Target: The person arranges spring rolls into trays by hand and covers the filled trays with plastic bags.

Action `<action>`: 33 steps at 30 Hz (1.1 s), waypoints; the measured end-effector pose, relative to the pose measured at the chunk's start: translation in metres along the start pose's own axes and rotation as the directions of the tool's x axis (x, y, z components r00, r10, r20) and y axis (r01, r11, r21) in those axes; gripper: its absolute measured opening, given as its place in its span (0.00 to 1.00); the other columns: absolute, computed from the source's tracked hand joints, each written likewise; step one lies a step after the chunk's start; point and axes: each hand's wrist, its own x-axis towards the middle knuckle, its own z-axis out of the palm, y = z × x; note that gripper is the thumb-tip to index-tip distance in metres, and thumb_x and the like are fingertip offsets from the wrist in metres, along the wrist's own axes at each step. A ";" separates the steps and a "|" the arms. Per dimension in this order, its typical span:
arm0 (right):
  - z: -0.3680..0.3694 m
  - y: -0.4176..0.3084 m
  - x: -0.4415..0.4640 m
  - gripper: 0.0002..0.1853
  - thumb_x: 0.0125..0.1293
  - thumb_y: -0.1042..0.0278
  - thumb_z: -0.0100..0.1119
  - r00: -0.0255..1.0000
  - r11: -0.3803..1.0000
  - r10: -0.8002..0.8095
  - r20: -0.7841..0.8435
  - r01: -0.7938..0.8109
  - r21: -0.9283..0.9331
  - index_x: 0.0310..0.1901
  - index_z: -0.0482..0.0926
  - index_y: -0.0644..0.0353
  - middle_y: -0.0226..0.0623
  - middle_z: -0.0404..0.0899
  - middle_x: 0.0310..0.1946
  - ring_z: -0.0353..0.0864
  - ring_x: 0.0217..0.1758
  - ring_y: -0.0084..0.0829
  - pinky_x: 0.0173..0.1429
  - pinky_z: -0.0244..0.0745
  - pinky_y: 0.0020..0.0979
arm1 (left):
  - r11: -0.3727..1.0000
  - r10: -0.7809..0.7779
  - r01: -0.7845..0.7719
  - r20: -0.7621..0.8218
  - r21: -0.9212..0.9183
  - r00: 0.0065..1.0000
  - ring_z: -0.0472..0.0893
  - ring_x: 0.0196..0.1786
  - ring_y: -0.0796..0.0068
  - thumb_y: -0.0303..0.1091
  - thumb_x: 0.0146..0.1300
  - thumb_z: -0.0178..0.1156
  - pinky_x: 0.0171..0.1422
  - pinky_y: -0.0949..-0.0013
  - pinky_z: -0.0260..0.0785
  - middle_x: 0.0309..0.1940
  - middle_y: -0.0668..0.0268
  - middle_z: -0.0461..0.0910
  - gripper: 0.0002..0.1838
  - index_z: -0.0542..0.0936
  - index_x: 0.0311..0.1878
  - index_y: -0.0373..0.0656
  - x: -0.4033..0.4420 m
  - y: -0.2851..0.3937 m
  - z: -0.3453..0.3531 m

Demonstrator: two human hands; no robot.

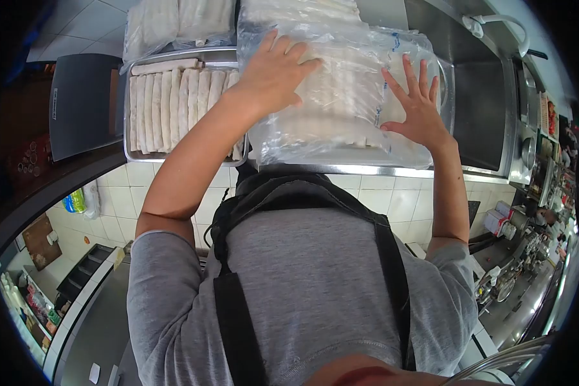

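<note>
While the left hand (280, 74) lies palm down with its fingers spread over the upper left part of the clear plastic bag with blue print (341, 96), the right hand (421, 112) is splayed wide at the bag's right side, its thumb turned inward. Neither hand pinches anything; whether the right palm presses on the film or only skims it, I cannot tell. The step in hand looks like smoothing or steadying the film, and a further stroke would call for light, level palms so the pieces beneath do not roll. The bag lies flat in front of the body, its long axis running left to right, with pale contents showing blurred through creases.

Just left of it, a shallow rectangular metal tray (127, 138) holds a row of pale, floury-looking sticks (157, 112), their long axes pointing away from the body, while one more stick (167, 67) lies crosswise at their far end. Beyond the tray sits a plastic-wrapped pack of pale pieces (180, 22); to the right of the bag opens a grey steel sink basin (482, 122)
</note>
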 end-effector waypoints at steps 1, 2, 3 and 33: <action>0.003 0.002 0.000 0.65 0.36 0.47 0.83 0.999 1.000 0.016 0.032 -0.015 -0.007 0.79 0.54 0.30 0.42 0.33 0.83 0.26 0.84 0.60 0.77 0.33 0.73 | 1.000 -0.004 0.003 0.026 0.024 1.000 0.59 0.77 0.53 0.43 0.51 0.75 0.84 0.48 0.40 0.72 0.58 0.67 0.44 0.69 0.73 0.55 0.003 0.000 0.000; 0.006 0.003 0.000 0.66 0.35 0.47 0.83 0.998 1.000 0.023 0.050 -0.022 -0.022 0.79 0.54 0.31 0.42 0.33 0.83 0.26 0.84 0.60 0.77 0.33 0.73 | 0.999 -0.008 0.006 0.053 0.049 0.999 0.59 0.77 0.53 0.45 0.51 0.75 0.84 0.47 0.38 0.72 0.58 0.67 0.45 0.67 0.74 0.55 0.005 0.000 0.000; 0.008 0.005 0.000 0.67 0.34 0.46 0.84 0.997 0.999 0.030 0.071 -0.028 -0.036 0.79 0.54 0.31 0.42 0.32 0.83 0.26 0.84 0.60 0.77 0.33 0.74 | 0.997 -0.013 0.007 0.081 0.073 0.997 0.59 0.78 0.54 0.46 0.51 0.75 0.85 0.46 0.37 0.72 0.57 0.67 0.47 0.66 0.75 0.54 0.007 0.000 0.000; -0.005 -0.042 -0.040 0.20 0.69 0.70 0.58 0.910 0.723 -0.355 0.214 0.121 0.680 0.62 0.78 0.56 0.41 0.81 0.48 0.75 0.57 0.42 0.68 0.63 0.42 | 0.993 0.009 0.015 0.209 -0.114 0.978 0.66 0.72 0.55 0.53 0.46 0.76 0.79 0.53 0.53 0.64 0.58 0.75 0.44 0.75 0.67 0.46 0.026 0.013 0.005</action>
